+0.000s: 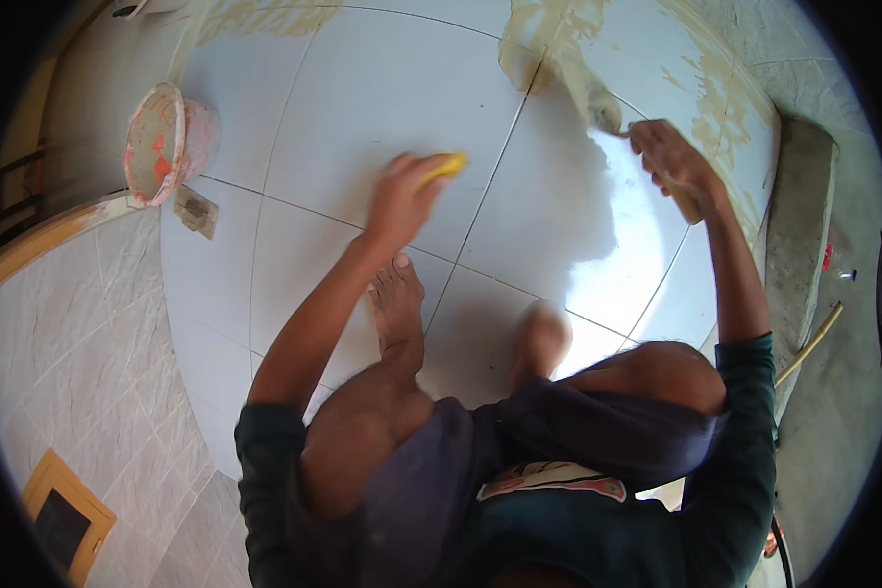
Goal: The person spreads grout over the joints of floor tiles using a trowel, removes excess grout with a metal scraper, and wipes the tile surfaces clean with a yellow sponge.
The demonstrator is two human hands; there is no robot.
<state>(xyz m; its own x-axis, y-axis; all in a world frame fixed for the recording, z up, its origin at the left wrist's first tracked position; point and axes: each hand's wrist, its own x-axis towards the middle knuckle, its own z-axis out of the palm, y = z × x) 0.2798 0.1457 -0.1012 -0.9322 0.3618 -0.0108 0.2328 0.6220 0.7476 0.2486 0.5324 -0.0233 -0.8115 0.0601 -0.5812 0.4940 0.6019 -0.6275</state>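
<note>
My left hand (pixel 400 206) is closed around a small yellow sponge (pixel 447 169), just above the pale floor tiles (pixel 363 108) and beyond my left foot. Motion blurs the fingers a little. In my right hand (pixel 671 157) is a trowel with a wooden handle (pixel 689 204), its fingers wrapped round it. The trowel's blade (pixel 605 110) points away to the left, near a smeared beige paste (pixel 568 59) that covers a tile joint. Thin dark joints run between the other tiles.
A paste-stained bucket (pixel 202 137) stands at the far left, beside a square floor drain cover (pixel 196 212). More beige paste (pixel 720 108) lines the right edge, next to a raised concrete ledge (pixel 799 186). A thin stick (pixel 810 341) leans there. Bright glare (pixel 617 265) lies near my right foot.
</note>
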